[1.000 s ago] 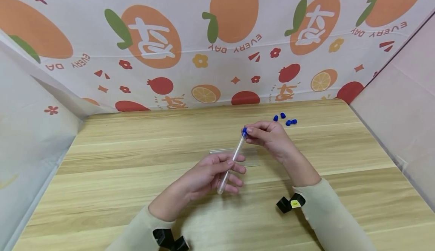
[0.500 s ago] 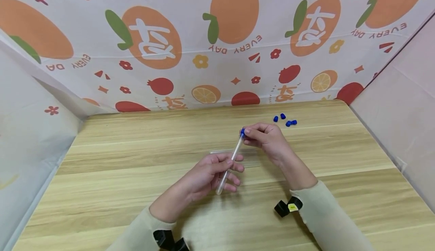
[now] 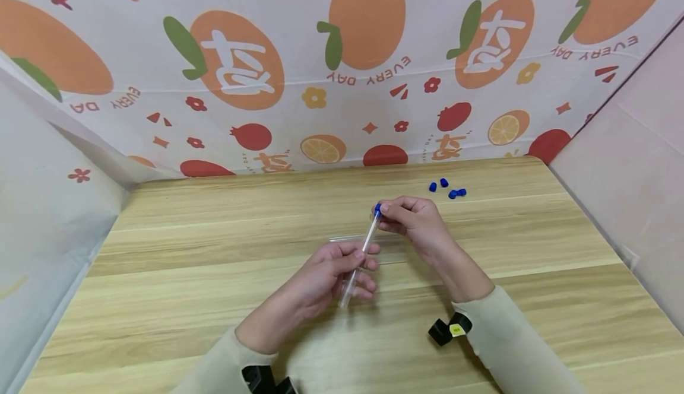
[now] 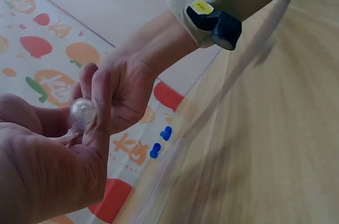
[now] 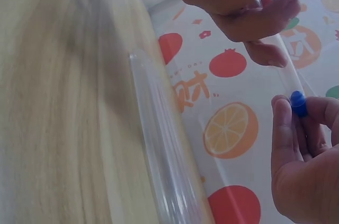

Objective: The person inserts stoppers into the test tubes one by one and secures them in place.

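A clear test tube (image 3: pixel 369 237) is held slanted above the table, its rounded end low and toward the person. My left hand (image 3: pixel 333 275) pinches its middle between thumb and fingers. At the upper end sits a blue cap (image 5: pixel 298 103), which the thumb and fingers of my right hand (image 3: pixel 414 225) pinch. In the left wrist view the tube's rounded end (image 4: pixel 83 112) faces the camera. More clear tubes (image 5: pixel 159 139) lie side by side on the table under the hands, partly hidden by them in the head view.
Several loose blue caps (image 3: pixel 452 194) lie at the back right of the wooden table (image 3: pixel 187 275). A fruit-print cloth (image 3: pixel 299 56) hangs behind the table's back edge. Pale cloth also stands along both sides.
Both hands keep their grip on the tube and cap. The capped end and my right hand have drifted slightly left and toward the person; the left hand has barely moved.
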A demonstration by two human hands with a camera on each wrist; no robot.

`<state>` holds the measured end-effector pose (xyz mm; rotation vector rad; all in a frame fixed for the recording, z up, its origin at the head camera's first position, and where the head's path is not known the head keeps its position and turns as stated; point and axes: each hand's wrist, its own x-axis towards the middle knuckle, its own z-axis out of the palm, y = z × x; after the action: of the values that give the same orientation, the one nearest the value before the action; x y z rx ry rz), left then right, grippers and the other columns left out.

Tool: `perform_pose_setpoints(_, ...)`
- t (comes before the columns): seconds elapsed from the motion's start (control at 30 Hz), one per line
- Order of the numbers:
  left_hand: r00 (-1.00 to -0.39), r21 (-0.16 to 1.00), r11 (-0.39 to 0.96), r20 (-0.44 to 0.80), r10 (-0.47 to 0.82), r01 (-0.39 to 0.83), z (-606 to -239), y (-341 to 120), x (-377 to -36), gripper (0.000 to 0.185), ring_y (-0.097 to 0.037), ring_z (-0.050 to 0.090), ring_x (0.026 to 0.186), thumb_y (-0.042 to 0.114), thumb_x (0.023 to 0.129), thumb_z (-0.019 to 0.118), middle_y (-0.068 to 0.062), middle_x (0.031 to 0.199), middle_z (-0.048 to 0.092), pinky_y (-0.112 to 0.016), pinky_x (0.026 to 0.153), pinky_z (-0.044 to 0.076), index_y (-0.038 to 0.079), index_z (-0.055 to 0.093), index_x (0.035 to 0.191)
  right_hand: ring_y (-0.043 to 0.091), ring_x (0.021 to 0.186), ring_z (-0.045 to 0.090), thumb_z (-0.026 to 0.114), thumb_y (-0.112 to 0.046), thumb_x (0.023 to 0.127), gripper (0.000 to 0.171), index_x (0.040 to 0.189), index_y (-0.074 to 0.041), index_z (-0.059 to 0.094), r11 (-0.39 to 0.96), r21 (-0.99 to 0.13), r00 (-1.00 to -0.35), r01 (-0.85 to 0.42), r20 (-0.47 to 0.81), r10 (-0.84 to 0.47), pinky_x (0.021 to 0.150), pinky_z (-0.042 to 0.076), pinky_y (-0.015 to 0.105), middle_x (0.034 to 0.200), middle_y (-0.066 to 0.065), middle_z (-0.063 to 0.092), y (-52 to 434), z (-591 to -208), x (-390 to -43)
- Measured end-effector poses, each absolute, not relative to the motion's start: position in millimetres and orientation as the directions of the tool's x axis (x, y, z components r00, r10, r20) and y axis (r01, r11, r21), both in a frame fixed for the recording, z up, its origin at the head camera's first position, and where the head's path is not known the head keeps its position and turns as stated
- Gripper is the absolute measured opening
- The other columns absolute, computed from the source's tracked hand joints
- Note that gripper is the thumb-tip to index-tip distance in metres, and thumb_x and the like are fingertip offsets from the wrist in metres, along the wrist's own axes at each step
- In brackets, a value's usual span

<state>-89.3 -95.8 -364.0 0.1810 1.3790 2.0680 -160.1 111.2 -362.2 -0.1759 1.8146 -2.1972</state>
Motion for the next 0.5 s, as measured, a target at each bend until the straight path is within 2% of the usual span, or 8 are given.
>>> perform_pose_setpoints(0.5,-0.789,0.873,-0.235,-0.234,0.568,-0.428,-363.5,-96.4,-88.3,0.037,-0.016,0.071,0.076,0.008,0.106,0.043,-0.008,0.1,0.065,-0.035,0.073,0.062,-0.011,0.048,0.137,0.017,0.086,0.072,0.064,-0.012,0.097,0.014,0.088,-0.004,0.071,-0.156,-0.979,-0.944,0.131,-0.075,-0.321,0.087,0.059,0.033,0.098,0.009,0.075,113.4,-364.9,-159.1)
